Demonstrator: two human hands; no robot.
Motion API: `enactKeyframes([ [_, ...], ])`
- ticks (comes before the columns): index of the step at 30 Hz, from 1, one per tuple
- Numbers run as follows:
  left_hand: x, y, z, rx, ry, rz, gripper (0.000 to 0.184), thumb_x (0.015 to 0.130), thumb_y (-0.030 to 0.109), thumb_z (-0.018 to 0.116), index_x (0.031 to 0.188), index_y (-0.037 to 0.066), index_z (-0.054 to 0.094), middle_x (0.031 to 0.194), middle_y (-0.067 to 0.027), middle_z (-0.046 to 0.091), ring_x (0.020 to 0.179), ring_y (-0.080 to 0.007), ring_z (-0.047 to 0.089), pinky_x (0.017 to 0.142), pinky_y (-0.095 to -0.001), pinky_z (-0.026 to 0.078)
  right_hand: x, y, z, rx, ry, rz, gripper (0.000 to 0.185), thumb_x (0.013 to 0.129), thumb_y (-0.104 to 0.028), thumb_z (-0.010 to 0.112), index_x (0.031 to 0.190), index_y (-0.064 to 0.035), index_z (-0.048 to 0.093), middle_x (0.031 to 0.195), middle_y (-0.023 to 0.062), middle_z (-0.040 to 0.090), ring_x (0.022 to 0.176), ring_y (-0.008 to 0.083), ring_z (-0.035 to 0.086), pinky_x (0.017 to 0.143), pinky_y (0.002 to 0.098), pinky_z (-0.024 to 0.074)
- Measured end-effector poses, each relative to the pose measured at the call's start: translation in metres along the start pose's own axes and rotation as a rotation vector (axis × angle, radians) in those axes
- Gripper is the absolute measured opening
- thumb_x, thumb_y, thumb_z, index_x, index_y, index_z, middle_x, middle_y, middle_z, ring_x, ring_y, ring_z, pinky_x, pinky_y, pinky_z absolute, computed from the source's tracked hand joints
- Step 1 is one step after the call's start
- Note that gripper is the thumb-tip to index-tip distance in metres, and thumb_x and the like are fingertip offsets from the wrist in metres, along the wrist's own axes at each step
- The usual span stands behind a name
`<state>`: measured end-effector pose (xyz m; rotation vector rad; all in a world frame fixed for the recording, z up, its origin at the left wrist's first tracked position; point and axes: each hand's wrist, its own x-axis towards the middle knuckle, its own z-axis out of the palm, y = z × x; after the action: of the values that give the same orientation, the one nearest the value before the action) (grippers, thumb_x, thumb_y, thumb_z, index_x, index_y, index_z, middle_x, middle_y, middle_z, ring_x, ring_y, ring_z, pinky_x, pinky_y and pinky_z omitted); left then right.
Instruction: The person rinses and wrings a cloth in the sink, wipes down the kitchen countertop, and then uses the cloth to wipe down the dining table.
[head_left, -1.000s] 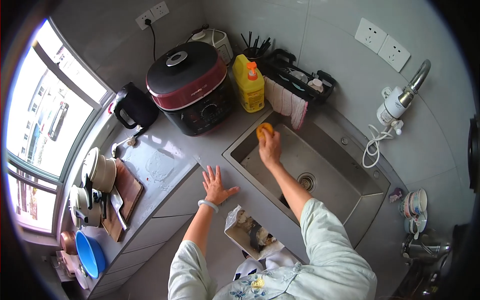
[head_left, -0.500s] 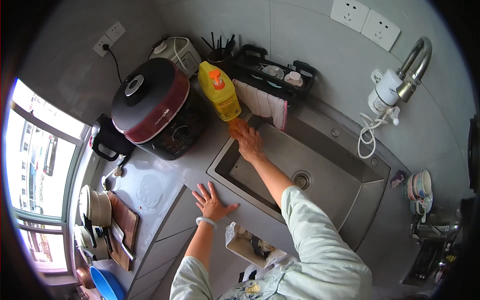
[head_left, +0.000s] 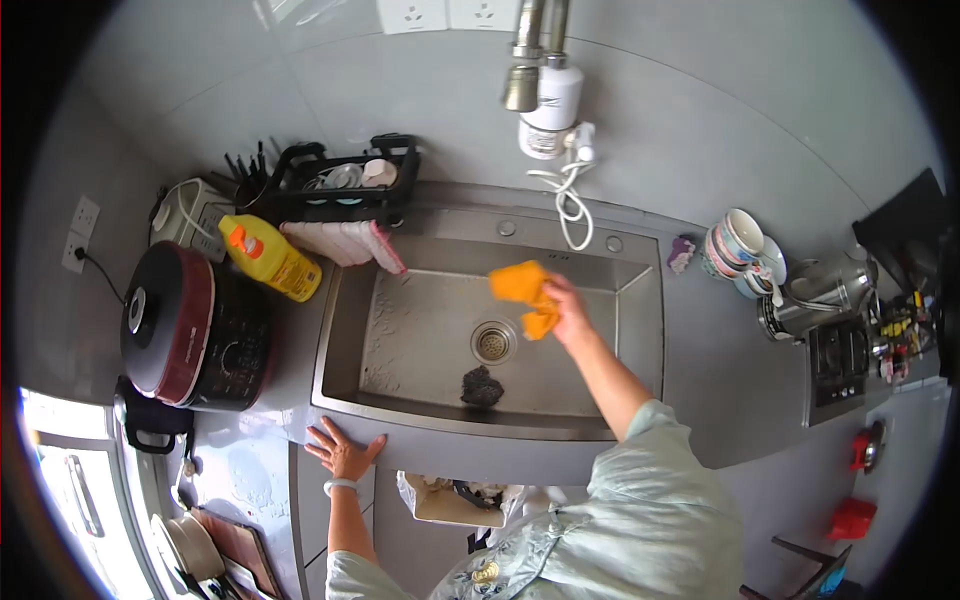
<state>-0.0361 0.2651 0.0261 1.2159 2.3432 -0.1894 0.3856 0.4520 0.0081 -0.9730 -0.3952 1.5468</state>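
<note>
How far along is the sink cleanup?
Apparently done: bowls are stacked beside the sink.
In hand: the right hand holds the orange cloth over the basin.
Probably left: droplets in it, the dark scrubber near the drain, and the wet patch on the counter.

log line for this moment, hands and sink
right hand: holds orange cloth over sink | left hand: open on counter edge | scrubber: in sink, near drain

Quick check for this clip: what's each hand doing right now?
Left hand: open, at the counter edge.
Right hand: closed, holding the orange cloth above the sink.
</note>
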Motion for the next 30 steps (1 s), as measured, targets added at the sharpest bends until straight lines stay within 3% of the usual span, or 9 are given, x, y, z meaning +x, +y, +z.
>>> enactKeyframes([
  [6, 0.002, 0.0, 0.003, -0.025, -0.001, -0.017, 0.134, 0.05, 0.068, 0.071, 0.141, 0.009, -0.007, 0.143, -0.0265, -0.014, 0.126, -0.0544, -0.015, 0.103, -0.0612, 0.006, 0.014, -0.12, -0.099, -0.091, 0.331, -0.471, 0.039, 0.086, -0.004, 0.044, 0.125, -0.008, 0.047, 0.115, 0.0106, 0.054, 0.108, 0.0223, 0.051, 0.091, 0.0378, 0.0424],
  [11, 0.005, 0.001, 0.003, 0.01, -0.007, -0.017, 0.135, 0.051, 0.068, 0.071, 0.14, 0.006, -0.008, 0.142, -0.0277, -0.016, 0.126, -0.0548, -0.015, 0.103, -0.0614, 0.005, 0.052, -0.119, -0.145, -1.424, 0.697, -0.649, 0.036, 0.087, -0.013, 0.045, 0.123, -0.0116, 0.05, 0.119, 0.0134, 0.05, 0.106, 0.0313, 0.05, 0.088, 0.0397, 0.0409],
  [14, 0.006, 0.002, 0.005, 0.039, -0.011, -0.013, 0.135, 0.051, 0.069, 0.07, 0.14, 0.006, -0.009, 0.141, -0.0285, -0.016, 0.126, -0.0547, -0.016, 0.103, -0.0612, 0.005, 0.063, -0.086, -0.13, -1.481, 0.827, -0.97, 0.032, 0.088, -0.016, 0.045, 0.118, -0.0141, 0.055, 0.106, 0.0147, 0.057, 0.096, 0.035, 0.053, 0.088, 0.0417, 0.0409],
  [16, 0.004, 0.002, 0.0, 0.024, -0.051, -0.014, 0.134, 0.051, 0.069, 0.07, 0.14, 0.005, -0.009, 0.141, -0.0288, -0.017, 0.125, -0.0545, -0.018, 0.103, -0.0605, 0.003, 0.071, -0.088, -0.142, -1.438, 0.78, -0.911, 0.03, 0.087, -0.01, 0.046, 0.114, -0.0124, 0.056, 0.11, 0.0116, 0.057, 0.104, 0.0297, 0.051, 0.091, 0.0382, 0.0385],
  [18, 0.005, 0.0, 0.001, 0.035, -0.04, -0.015, 0.134, 0.051, 0.069, 0.07, 0.14, 0.005, -0.009, 0.141, -0.0288, -0.017, 0.125, -0.0543, -0.019, 0.103, -0.0602, 0.001, 0.086, -0.102, -0.161, -0.53, 0.51, -0.704, 0.035, 0.088, -0.004, 0.043, 0.122, -0.0095, 0.05, 0.114, 0.0098, 0.055, 0.1, 0.0253, 0.053, 0.09, 0.0334, 0.0397],
  [20, 0.008, -0.002, 0.005, 0.035, -0.025, -0.018, 0.134, 0.052, 0.069, 0.07, 0.14, 0.006, -0.009, 0.141, -0.0288, -0.018, 0.125, -0.0542, -0.019, 0.103, -0.0599, 0.0, 0.083, -0.121, -0.141, -0.331, 0.572, -0.773, 0.036, 0.083, 0.002, 0.046, 0.117, -0.0075, 0.053, 0.108, 0.0118, 0.057, 0.101, 0.0323, 0.053, 0.091, 0.0382, 0.0401],
  [23, 0.01, -0.004, 0.008, 0.047, -0.007, 0.014, 0.135, 0.051, 0.069, 0.07, 0.14, 0.005, -0.01, 0.14, -0.0292, -0.018, 0.125, -0.054, -0.02, 0.103, -0.0597, -0.003, 0.085, -0.121, -0.146, -1.252, 0.886, -0.83, 0.041, 0.078, 0.0, 0.05, 0.117, -0.0102, 0.053, 0.116, 0.0112, 0.055, 0.108, 0.0304, 0.05, 0.091, 0.0397, 0.0386],
  [26, 0.008, -0.002, 0.005, 0.023, -0.014, 0.011, 0.135, 0.051, 0.069, 0.07, 0.14, 0.004, -0.01, 0.14, -0.0297, -0.018, 0.124, -0.0538, -0.021, 0.102, -0.0598, -0.005, 0.085, -0.089, -0.112, -1.54, 0.91, -0.814, 0.044, 0.075, -0.002, 0.052, 0.118, -0.0119, 0.052, 0.12, 0.0088, 0.052, 0.112, 0.0276, 0.048, 0.092, 0.0411, 0.036],
  [30, 0.004, 0.003, 0.002, 0.004, -0.015, 0.01, 0.135, 0.051, 0.069, 0.07, 0.14, 0.002, -0.008, 0.14, -0.0305, -0.017, 0.124, -0.0536, -0.021, 0.102, -0.0597, -0.006, 0.09, -0.052, -0.067, -1.684, 0.557, -0.889, 0.055, 0.072, -0.004, 0.058, 0.124, -0.0175, 0.048, 0.119, 0.0078, 0.052, 0.105, 0.0277, 0.049, 0.091, 0.0412, 0.0346],
])
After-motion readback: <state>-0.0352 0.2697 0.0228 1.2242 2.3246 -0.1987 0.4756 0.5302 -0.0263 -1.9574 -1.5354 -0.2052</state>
